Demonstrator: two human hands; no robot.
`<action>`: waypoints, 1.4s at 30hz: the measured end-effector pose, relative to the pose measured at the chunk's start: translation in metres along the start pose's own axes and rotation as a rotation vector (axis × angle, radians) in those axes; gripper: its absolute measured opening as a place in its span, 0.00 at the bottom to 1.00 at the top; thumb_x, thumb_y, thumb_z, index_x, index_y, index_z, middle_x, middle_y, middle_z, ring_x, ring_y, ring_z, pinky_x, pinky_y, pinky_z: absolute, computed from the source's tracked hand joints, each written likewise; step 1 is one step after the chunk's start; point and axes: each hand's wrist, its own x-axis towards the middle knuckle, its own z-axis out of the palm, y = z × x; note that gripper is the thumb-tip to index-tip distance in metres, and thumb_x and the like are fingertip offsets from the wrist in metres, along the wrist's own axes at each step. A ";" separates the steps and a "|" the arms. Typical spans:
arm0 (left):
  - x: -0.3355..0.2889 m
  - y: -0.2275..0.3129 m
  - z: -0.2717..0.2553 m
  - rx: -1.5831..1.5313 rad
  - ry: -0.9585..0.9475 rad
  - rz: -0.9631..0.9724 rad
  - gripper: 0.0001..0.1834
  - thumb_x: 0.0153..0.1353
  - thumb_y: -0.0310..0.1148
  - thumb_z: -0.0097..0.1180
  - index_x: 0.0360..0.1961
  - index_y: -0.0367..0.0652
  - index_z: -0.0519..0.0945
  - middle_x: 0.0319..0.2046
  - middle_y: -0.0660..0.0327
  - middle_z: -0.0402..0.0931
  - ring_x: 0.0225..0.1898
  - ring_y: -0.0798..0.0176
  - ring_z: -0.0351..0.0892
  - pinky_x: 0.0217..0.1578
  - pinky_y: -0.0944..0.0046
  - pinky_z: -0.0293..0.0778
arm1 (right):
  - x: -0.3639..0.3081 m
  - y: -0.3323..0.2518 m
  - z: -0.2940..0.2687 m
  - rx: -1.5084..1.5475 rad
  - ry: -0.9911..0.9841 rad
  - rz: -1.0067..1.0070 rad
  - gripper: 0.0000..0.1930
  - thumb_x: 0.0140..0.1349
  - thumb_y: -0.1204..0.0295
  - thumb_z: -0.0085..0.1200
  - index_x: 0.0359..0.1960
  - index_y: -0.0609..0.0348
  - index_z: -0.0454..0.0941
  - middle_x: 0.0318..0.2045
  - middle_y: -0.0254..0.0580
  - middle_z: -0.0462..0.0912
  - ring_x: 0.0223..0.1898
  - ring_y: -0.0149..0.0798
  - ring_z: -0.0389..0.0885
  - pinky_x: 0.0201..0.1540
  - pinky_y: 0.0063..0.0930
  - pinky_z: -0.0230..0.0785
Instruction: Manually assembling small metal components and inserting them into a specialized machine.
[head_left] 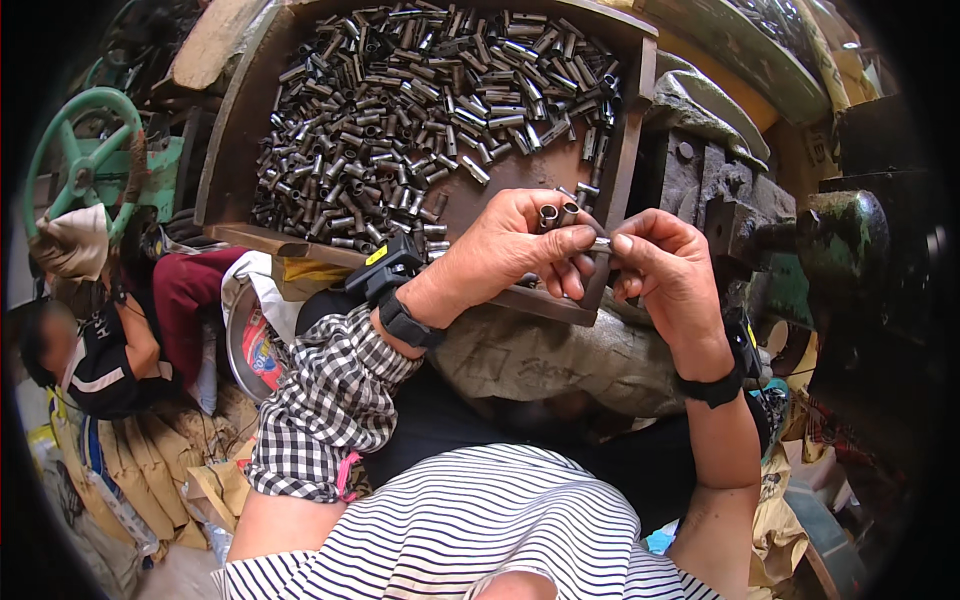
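My left hand (520, 245) is closed around a few short metal tubes. The round open ends of two metal tubes (548, 216) stick up above its thumb. Pinched between the thumb and fingers of my right hand (662, 262) is one end of another small metal tube (601, 245), whose other end meets the left fingertips. Both hands hover over the near right corner of a wooden tray (632, 150). Heaped across that tray are many loose dark metal tubes (400, 130), some with slots cut in them. Fingers hide part of what the left hand holds.
Right of the tray stands a dark, greasy machine (845, 235) with a block-like clamp (735, 205). A green handwheel (85, 160) rises at the far left. Another person (115, 345) sits low on the left, near a round metal basin (250, 340). Grey sacking (560, 355) hangs below the tray.
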 end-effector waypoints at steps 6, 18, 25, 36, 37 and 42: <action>-0.002 -0.004 0.000 -0.134 -0.043 -0.007 0.11 0.62 0.32 0.55 0.40 0.35 0.74 0.23 0.58 0.78 0.19 0.71 0.77 0.19 0.75 0.74 | -0.001 -0.001 -0.001 -0.015 -0.105 0.020 0.05 0.56 0.76 0.59 0.30 0.64 0.76 0.22 0.36 0.79 0.18 0.22 0.75 0.20 0.12 0.70; -0.001 -0.003 0.000 -0.098 0.054 0.033 0.12 0.63 0.31 0.53 0.44 0.35 0.73 0.29 0.57 0.79 0.23 0.70 0.79 0.21 0.76 0.73 | -0.003 -0.004 0.007 -0.131 0.060 -0.032 0.06 0.55 0.75 0.60 0.30 0.64 0.77 0.22 0.34 0.78 0.17 0.22 0.73 0.19 0.11 0.65; -0.004 -0.004 0.003 0.015 0.060 0.087 0.11 0.62 0.30 0.54 0.42 0.34 0.73 0.27 0.58 0.78 0.23 0.70 0.79 0.22 0.76 0.74 | -0.003 0.002 0.006 -0.267 0.017 -0.166 0.05 0.56 0.75 0.59 0.29 0.64 0.76 0.22 0.34 0.78 0.18 0.22 0.73 0.19 0.11 0.66; -0.004 -0.005 0.002 -0.009 0.120 0.151 0.12 0.62 0.31 0.54 0.41 0.33 0.73 0.24 0.59 0.79 0.22 0.71 0.80 0.19 0.77 0.74 | -0.003 0.001 0.014 -0.221 0.034 -0.095 0.10 0.61 0.68 0.56 0.32 0.65 0.77 0.20 0.34 0.78 0.16 0.22 0.74 0.18 0.13 0.66; -0.002 -0.007 0.002 -0.008 0.118 0.152 0.12 0.62 0.31 0.54 0.41 0.33 0.73 0.24 0.59 0.79 0.22 0.71 0.80 0.19 0.77 0.74 | -0.002 0.000 0.009 -0.221 0.036 -0.098 0.10 0.61 0.68 0.56 0.32 0.65 0.77 0.20 0.34 0.78 0.16 0.22 0.74 0.18 0.13 0.66; 0.001 -0.009 0.002 -0.058 0.118 0.122 0.12 0.63 0.32 0.54 0.41 0.33 0.73 0.25 0.59 0.79 0.22 0.72 0.80 0.17 0.78 0.73 | -0.002 0.006 0.004 -0.301 0.018 0.028 0.15 0.64 0.63 0.52 0.29 0.64 0.77 0.19 0.33 0.77 0.12 0.20 0.71 0.15 0.11 0.61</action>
